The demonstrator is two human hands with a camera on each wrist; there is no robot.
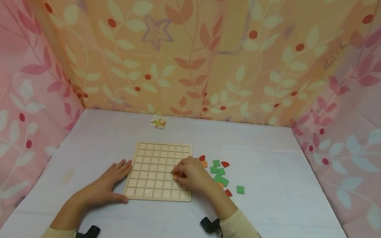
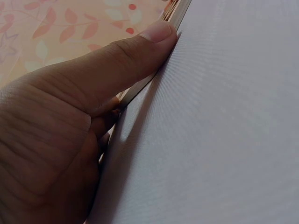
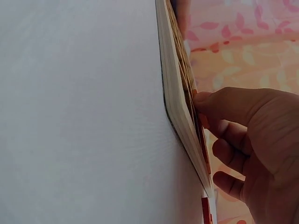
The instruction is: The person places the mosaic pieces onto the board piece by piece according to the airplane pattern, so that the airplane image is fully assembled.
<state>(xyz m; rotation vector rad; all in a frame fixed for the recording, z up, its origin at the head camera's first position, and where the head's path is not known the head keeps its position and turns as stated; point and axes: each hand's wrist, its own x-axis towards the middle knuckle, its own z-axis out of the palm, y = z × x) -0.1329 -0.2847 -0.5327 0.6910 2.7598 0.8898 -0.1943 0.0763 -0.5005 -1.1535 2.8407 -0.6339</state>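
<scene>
A square wooden grid board [image 1: 151, 172] lies flat on the white table. My left hand [image 1: 108, 184] rests against its left side with fingers stretched out, the thumb at the front left corner. In the left wrist view, that thumb [image 2: 135, 51] lies along the board's edge. Over the right part of the grid, my right hand [image 1: 194, 175] pinches an orange tile [image 1: 176, 177] between thumb and curled fingers, low at the cells. The right wrist view has the thumb and forefinger meeting at the tile's orange edge [image 3: 195, 94]; the hand covers several cells.
Right of the board lie loose green tiles [image 1: 216, 163], red quarter-round pieces [image 1: 225, 164] and orange tiles [image 1: 204, 164]. One green tile [image 1: 240, 189] sits apart, farther right. A small picture card [image 1: 158, 122] lies near the back edge. Patterned cloth walls [image 1: 190, 50] enclose the table.
</scene>
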